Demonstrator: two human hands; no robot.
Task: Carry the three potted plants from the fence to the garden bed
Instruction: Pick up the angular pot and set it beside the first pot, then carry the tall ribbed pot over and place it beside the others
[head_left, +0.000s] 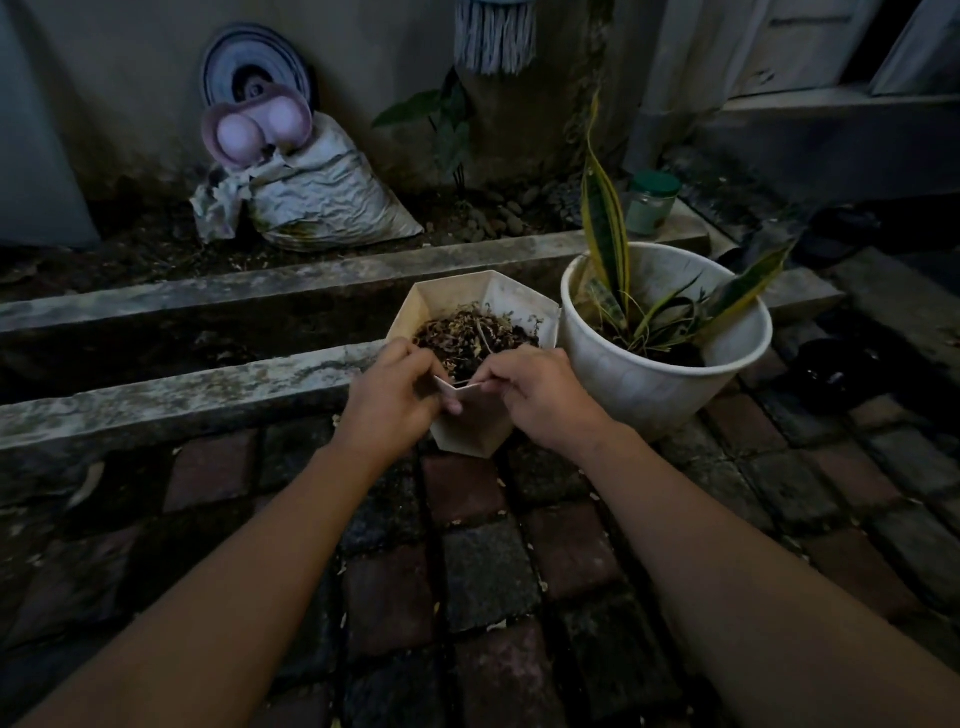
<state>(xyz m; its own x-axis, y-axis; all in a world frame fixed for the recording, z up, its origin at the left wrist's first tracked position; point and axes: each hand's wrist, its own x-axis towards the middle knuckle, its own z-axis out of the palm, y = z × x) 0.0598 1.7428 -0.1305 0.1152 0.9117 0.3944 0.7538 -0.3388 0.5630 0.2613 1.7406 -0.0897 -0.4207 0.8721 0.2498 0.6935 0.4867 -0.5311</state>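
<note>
**Both hands on a small pot beside the bed**

A pale angular pot (485, 332) of dry soil sits on brick paving (488, 566), touching a round white pot (660, 384) with a striped plant; left hand (395, 389) and right hand (540, 395) pinch its near rim, fingers closed; lower, wider holds would likely steady it; no readable writing.

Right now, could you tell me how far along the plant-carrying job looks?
Looks done: the round white pot with the striped plant stands on the bricks beside the concrete edging. In hand: the left hand and right hand grip the near rim of the hexagonal pot. Left: a third pot is not in view.
</note>
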